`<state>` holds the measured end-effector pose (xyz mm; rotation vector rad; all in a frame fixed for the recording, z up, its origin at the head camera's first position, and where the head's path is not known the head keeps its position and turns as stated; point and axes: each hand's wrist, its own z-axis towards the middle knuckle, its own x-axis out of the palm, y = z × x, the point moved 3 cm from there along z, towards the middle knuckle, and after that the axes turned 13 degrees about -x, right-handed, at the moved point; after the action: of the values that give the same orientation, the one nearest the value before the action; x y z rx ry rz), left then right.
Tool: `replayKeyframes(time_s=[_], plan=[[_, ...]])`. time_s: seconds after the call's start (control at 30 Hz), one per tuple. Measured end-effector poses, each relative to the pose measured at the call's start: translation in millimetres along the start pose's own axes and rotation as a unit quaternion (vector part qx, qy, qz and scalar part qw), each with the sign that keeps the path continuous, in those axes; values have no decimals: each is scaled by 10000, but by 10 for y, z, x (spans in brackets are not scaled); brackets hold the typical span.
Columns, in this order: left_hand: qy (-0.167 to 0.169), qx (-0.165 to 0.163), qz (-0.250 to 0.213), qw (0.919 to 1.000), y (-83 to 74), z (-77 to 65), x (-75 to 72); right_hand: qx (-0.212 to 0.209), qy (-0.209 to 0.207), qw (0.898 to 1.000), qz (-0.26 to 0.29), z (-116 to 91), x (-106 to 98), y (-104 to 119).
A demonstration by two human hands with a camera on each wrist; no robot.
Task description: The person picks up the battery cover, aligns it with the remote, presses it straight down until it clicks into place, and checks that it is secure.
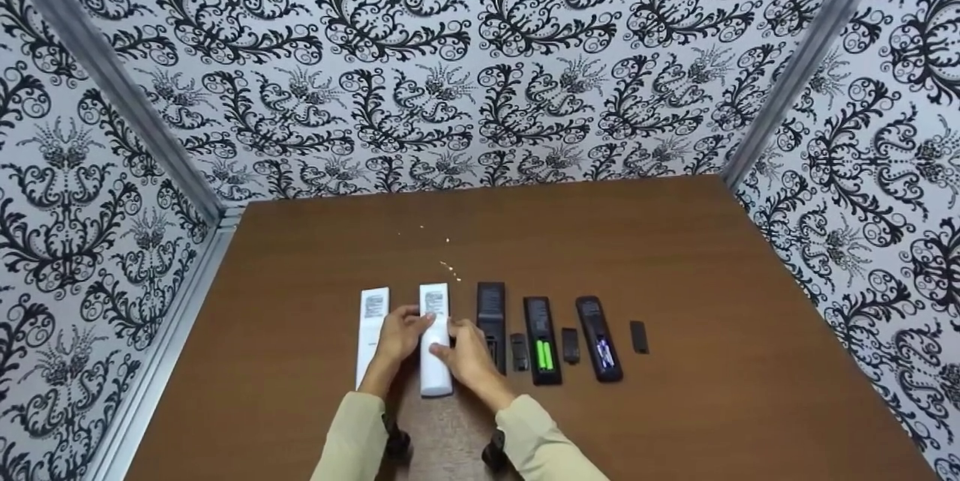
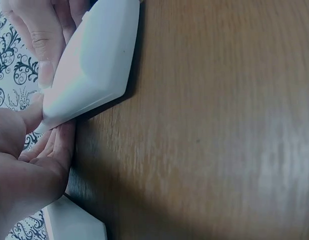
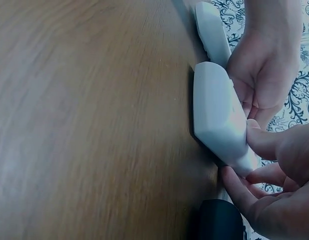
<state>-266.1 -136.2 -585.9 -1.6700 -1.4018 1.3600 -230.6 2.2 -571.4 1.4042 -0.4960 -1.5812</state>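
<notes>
A white remote control (image 1: 435, 383) lies face down on the table, a printed label near its far end. My left hand (image 1: 401, 332) grips its left side, thumb on top and fingers along the edge, as the left wrist view also shows. From the right, my right hand (image 1: 469, 352) holds the same remote, its thumb on the white back and its fingers (image 3: 234, 185) at the side near the table. Just left of my left hand lies a second white remote (image 1: 373, 323), also back up and partly hidden by that arm.
Right of my hands lie a black remote (image 1: 491, 301), another with green batteries (image 1: 543, 353), and one with purple-looking batteries (image 1: 604, 350). Loose black battery covers (image 1: 520, 352) lie among them, one cover (image 1: 639, 337) at far right. Patterned walls (image 1: 480, 91) enclose the brown table (image 1: 675, 256).
</notes>
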Motion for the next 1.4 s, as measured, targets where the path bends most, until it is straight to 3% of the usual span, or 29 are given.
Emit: replayKeyframes(time_s=[0.3, 0.5, 0.7, 0.9, 1.17, 1.3, 1.4], plan=[[-512, -60, 989, 9938, -222, -44, 41, -7, -9, 10000, 20, 34, -59, 22], [-755, 233, 1573, 9844, -250, -35, 52, 201, 14, 9998, 8, 39, -23, 4], [-754, 305, 1451, 9861, -243, -30, 109, 358, 63, 9992, -151, 40, -41, -13], [-931, 378, 1291, 9865, -196, -30, 136, 2, 101, 9981, -603, 45, -51, 20], [-916, 323, 1094, 9892, -143, -54, 96, -299, 128, 9978, -573, 41, -15, 65], [-992, 320, 1167, 9877, -105, -78, 94, -333, 292, 9965, -707, 12, -25, 92], [-1139, 517, 1270, 9840, -87, -99, 100, -224, 452, 9964, -682, -7, -49, 105]])
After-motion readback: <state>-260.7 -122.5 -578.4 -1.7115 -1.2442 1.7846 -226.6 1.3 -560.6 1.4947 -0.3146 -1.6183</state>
